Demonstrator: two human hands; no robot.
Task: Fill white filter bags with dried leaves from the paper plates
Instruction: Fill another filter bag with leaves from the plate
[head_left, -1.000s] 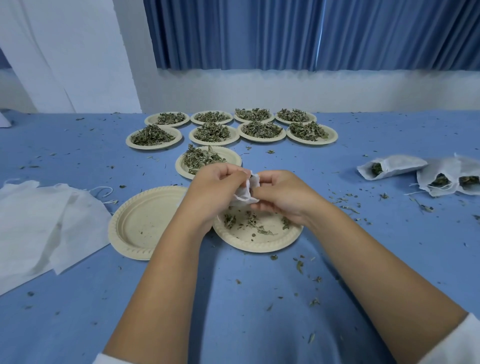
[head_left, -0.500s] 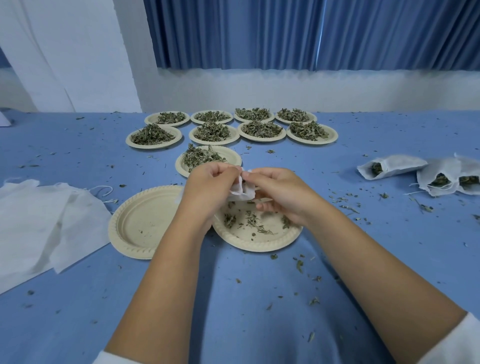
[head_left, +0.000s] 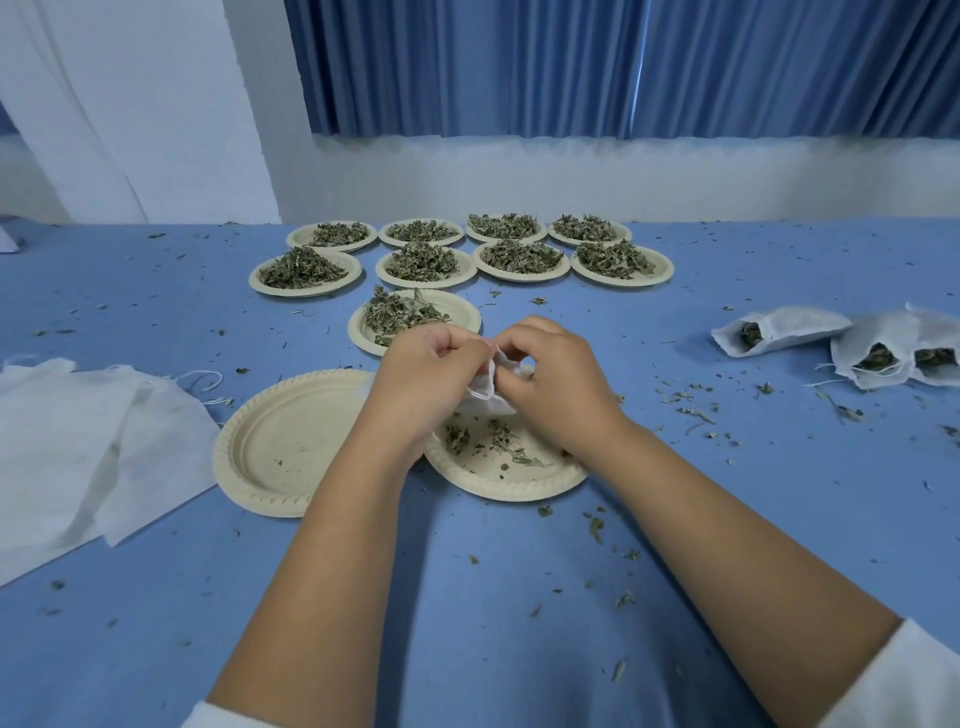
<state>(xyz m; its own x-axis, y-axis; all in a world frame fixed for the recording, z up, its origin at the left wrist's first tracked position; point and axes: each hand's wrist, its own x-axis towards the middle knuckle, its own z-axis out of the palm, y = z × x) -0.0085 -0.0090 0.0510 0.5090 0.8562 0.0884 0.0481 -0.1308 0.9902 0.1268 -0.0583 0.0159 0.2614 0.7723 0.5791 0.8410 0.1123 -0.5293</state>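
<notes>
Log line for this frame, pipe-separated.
left hand: grips filter bag | right hand: grips same bag | bag above near-empty plate | filled bags at right | empty bags at left

Plain mid-blue counter (head_left: 156, 291), peppered all over with dark green-brown crumbs. Pale cream empty plate (head_left: 228, 467) with a ribbed, scalloped pattern round the rim. Same cream and same rim pattern on the near plate (head_left: 509, 488), which is flecked with green scraps. Cream far plates (head_left: 665, 270) too. Heaped leaves (head_left: 301, 267): dull olive to dark green, some greyish.

White bag (head_left: 485, 397) over the near plate. White flat bags (head_left: 78, 441) at left, grey in the folds, with white strings. White filled bags (head_left: 779, 332) at right, dark green showing at the mouths.

Deep blue curtain (head_left: 519, 62), with vertical pleats striped light and dark. Off-white wall (head_left: 519, 176). White sleeve (head_left: 904, 686).
</notes>
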